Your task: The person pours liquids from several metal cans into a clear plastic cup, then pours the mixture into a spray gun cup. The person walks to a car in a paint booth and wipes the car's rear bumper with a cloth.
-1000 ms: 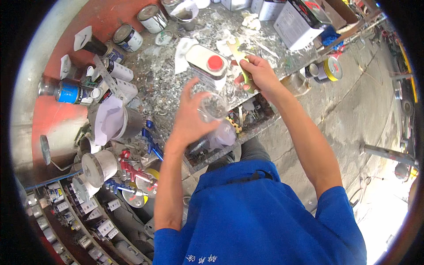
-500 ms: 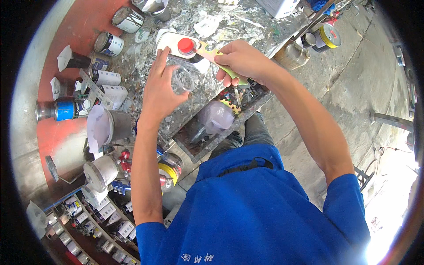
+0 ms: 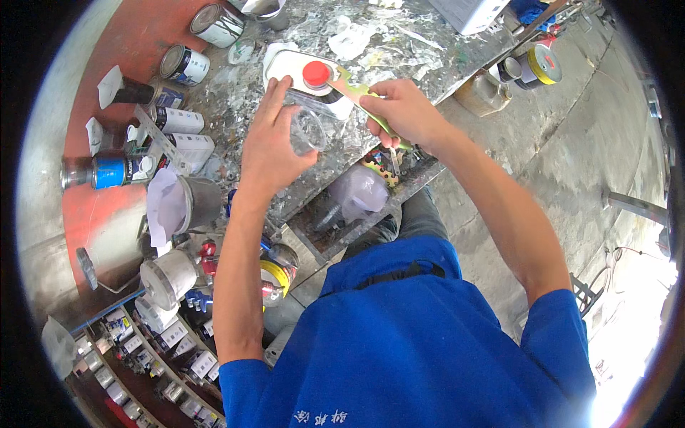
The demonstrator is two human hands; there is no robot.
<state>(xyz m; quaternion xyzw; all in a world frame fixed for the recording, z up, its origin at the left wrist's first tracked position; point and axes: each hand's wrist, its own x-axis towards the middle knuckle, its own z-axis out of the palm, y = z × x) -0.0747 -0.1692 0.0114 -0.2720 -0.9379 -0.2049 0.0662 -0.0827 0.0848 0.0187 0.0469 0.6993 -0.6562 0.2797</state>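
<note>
On the stained workbench [image 3: 250, 100] stands a metal can with a whitish top [image 3: 280, 65] and a red screw cap [image 3: 316, 73]. My left hand [image 3: 264, 150] is curled around a clear plastic cup [image 3: 311, 128], its fingertips reaching the near edge of the can top. In my right hand [image 3: 410, 114] I grip a flat yellow-green opener [image 3: 355, 94]. Its far end touches the right side of the red cap; part of its handle is hidden under my fingers.
Below the bench top an open drawer [image 3: 325, 239] holds a crumpled translucent plastic bag [image 3: 357, 191] and small tools. Paint cans [image 3: 185, 65] and bottles line the left side. A grey bucket [image 3: 200, 203] stands beside my left forearm. A white canister [image 3: 467, 13] sits at the far right.
The whole view has shifted slightly, so the bench appears a little further right. My right hand has tilted a bit with the opener, whose end stays against the cap.
</note>
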